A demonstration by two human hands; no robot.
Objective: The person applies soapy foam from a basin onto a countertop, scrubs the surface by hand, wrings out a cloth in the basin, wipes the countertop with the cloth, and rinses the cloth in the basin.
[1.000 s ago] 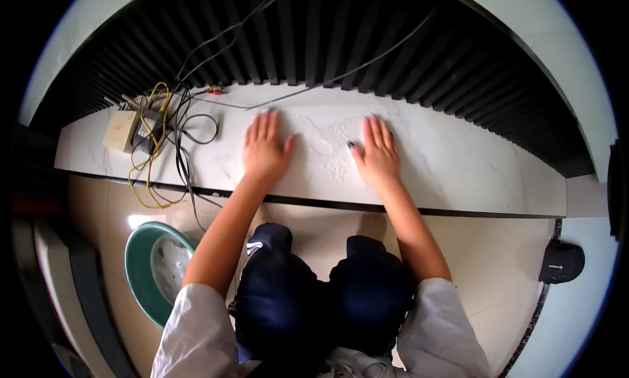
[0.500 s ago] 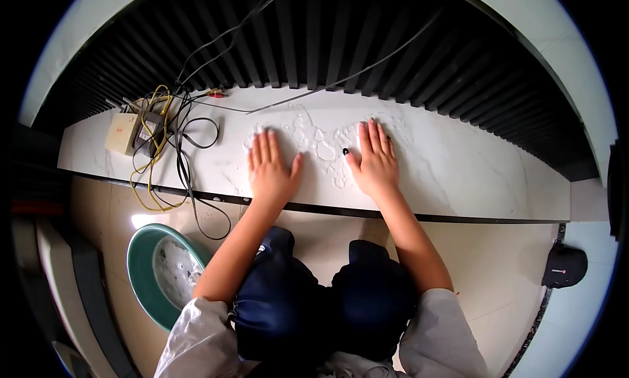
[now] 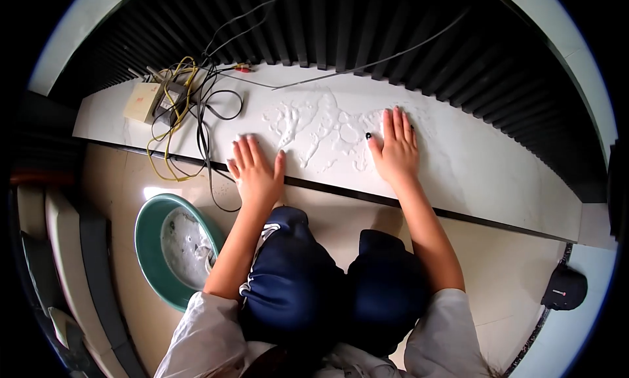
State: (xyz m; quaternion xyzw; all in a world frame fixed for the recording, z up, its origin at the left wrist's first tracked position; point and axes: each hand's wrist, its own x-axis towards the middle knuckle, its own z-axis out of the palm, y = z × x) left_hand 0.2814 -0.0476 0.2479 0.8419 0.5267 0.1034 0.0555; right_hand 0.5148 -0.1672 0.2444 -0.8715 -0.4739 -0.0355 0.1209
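Observation:
My left hand (image 3: 255, 175) is at the front edge of a white marble-look shelf (image 3: 485, 175), fingers spread and holding nothing. Flat on the shelf's surface lies my right hand (image 3: 398, 148), its fingers stretched out and the thumb apart; a dark spot shows on the thumb tip. Between and beyond the two hands spreads a wet patch of foamy liquid (image 3: 344, 132), with streaks reaching toward the left hand. Below my left forearm on the floor stands a green basin (image 3: 147, 257) holding sudsy water (image 3: 180, 243) and what looks like a pale cloth.
Tangled black and yellow cables (image 3: 196, 109) and a small beige box (image 3: 141, 101) sit on the shelf's left end. A black slatted panel (image 3: 327, 30) rises behind it. A black cap or bag (image 3: 565, 287) lies at the far right.
My left hand has slid back from the foam to the shelf's front edge, leaving streaks. My right hand stays by the wet patch. The view has tilted and shifted.

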